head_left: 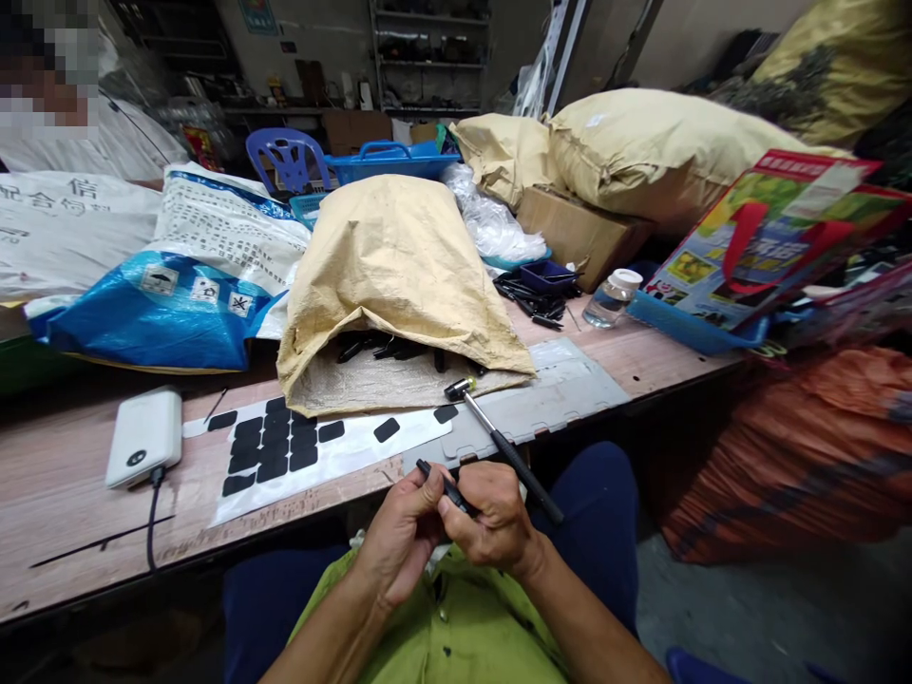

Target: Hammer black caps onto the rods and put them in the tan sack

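Just in front of my body, both hands meet over a slim black stick-shaped piece [443, 484], whose exact kind I cannot tell. My left hand [408, 527] pinches its upper end between thumb and fingers. Wrapped round its lower part is my right hand [491, 513], hiding that end. A small hammer [499, 437] with a black grip lies beyond my right hand, its head on the mouth of a yellow woven sack [399, 256]. Inside the sack's open mouth, several dark pieces [391, 348] show.
A white sheet [356, 470] with black rounded stickers [275, 442] lies left of my hands, near a white power bank [146, 437] with a cable. Rightward are a pile of black pieces [531, 302], a clear jar [611, 299] and a colourful bag [755, 247]. A blue-white sack [206, 275] stands left.
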`<state>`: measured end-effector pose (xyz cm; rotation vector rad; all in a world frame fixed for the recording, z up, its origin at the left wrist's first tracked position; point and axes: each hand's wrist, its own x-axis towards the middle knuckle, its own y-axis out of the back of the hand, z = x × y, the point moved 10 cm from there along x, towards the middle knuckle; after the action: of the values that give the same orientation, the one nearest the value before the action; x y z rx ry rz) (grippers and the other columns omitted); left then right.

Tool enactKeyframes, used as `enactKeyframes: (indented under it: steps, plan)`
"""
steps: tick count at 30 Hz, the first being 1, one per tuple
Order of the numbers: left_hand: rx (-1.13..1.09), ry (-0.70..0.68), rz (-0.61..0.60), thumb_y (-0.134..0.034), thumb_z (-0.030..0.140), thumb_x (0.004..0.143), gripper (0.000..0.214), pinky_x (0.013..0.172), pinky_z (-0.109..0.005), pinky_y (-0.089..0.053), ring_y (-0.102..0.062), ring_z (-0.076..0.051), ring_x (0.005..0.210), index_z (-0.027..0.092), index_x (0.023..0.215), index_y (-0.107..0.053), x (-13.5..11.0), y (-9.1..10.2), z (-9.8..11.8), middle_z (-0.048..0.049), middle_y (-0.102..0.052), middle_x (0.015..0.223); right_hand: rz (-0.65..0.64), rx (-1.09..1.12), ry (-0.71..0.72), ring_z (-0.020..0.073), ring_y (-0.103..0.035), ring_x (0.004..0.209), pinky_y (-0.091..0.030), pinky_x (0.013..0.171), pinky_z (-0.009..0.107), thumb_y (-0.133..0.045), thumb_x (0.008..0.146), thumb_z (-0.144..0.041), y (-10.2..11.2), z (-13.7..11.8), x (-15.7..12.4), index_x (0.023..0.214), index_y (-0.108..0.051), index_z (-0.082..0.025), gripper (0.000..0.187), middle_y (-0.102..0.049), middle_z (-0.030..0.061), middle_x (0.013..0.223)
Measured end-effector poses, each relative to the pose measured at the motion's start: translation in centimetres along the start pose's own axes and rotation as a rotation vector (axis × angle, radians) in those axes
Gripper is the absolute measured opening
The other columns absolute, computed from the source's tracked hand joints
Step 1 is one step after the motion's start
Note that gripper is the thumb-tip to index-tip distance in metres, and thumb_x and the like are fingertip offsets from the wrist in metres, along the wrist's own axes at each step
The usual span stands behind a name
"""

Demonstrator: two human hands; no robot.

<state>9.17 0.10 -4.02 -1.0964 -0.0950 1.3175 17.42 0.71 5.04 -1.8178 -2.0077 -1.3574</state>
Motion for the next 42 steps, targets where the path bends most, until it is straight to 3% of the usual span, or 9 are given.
enactKeyframes:
  steps: [6,10,13,20,27,35,42]
  plan:
    - [0.002,0.048,-0.022,-0.095,0.035,0.063,0.042,0.062,-0.021,-0.044,-0.054,-0.01,0.065,0.012,0.083,-0.066,0.4,-0.1,0.1,0.0003,-0.06,0.075,-0.037,-0.11,0.044,0.0114,-0.036,0.051,-0.026,0.054,0.03,-0.055,0.089,-0.028,0.1,-0.4,-0.2,0.062,-0.036,-0.024,0.034,-0.04,-0.0046,0.056]
    - [0.016,0.015,-0.045,-0.094,0.034,0.065,0.039,0.064,-0.021,-0.044,-0.054,-0.01,0.067,0.011,0.08,-0.066,0.8,0.1,0.9,0.0,-0.06,0.074,-0.093,-0.13,-0.012,0.011,-0.041,0.054,-0.028,0.056,0.029,-0.06,0.092,-0.031,0.0,0.1,-0.2,0.068,-0.046,-0.022,0.029,-0.047,-0.0039,0.061]
    - [0.036,0.01,-0.09,-0.092,0.036,0.069,0.037,0.062,-0.02,-0.043,-0.054,-0.01,0.068,0.011,0.079,-0.066,0.8,0.0,0.9,-0.0007,-0.06,0.074,-0.123,-0.066,-0.069,0.0105,-0.041,0.055,-0.027,0.055,0.028,-0.065,0.089,-0.035,-0.1,0.5,-0.3,0.068,-0.044,-0.021,0.032,-0.046,-0.0043,0.062]
    - [0.039,0.009,-0.051,-0.093,0.033,0.067,0.039,0.062,-0.02,-0.043,-0.053,-0.008,0.064,0.012,0.084,-0.066,0.8,0.9,0.7,0.0007,-0.059,0.075,-0.211,-0.05,-0.024,0.0135,-0.049,0.061,-0.032,0.059,0.029,-0.053,0.094,-0.026,-0.8,-0.1,-0.4,0.074,-0.049,-0.021,0.021,-0.052,-0.0007,0.067]
    - [0.043,0.004,-0.06,-0.093,0.033,0.066,0.037,0.06,-0.02,-0.042,-0.05,-0.007,0.061,0.012,0.081,-0.065,1.0,0.4,0.7,0.0018,-0.057,0.072,-0.153,-0.089,0.01,0.0147,-0.05,0.061,-0.034,0.06,0.03,-0.052,0.095,-0.025,-0.7,-0.1,-0.6,0.075,-0.051,-0.021,0.02,-0.054,0.0003,0.067]
    - [0.008,0.052,-0.094,-0.089,0.031,0.073,0.034,0.062,-0.019,-0.044,-0.057,-0.011,0.07,0.009,0.093,-0.073,1.1,0.8,-0.1,-0.0062,-0.067,0.081,-0.132,-0.038,-0.051,0.016,-0.053,0.065,-0.039,0.065,0.03,-0.071,0.083,-0.031,0.1,0.5,-0.5,0.084,-0.056,-0.021,0.018,-0.059,0.0005,0.074]
    - [-0.013,0.024,-0.069,-0.089,0.022,0.071,0.036,0.071,-0.021,-0.05,-0.066,-0.015,0.078,0.012,0.103,-0.073,1.2,1.7,0.2,-0.0071,-0.072,0.084,-0.134,-0.043,-0.101,0.014,-0.046,0.063,-0.033,0.061,0.029,-0.068,0.083,-0.028,-0.3,1.3,-0.9,0.078,-0.048,-0.021,0.022,-0.051,-0.0019,0.07]
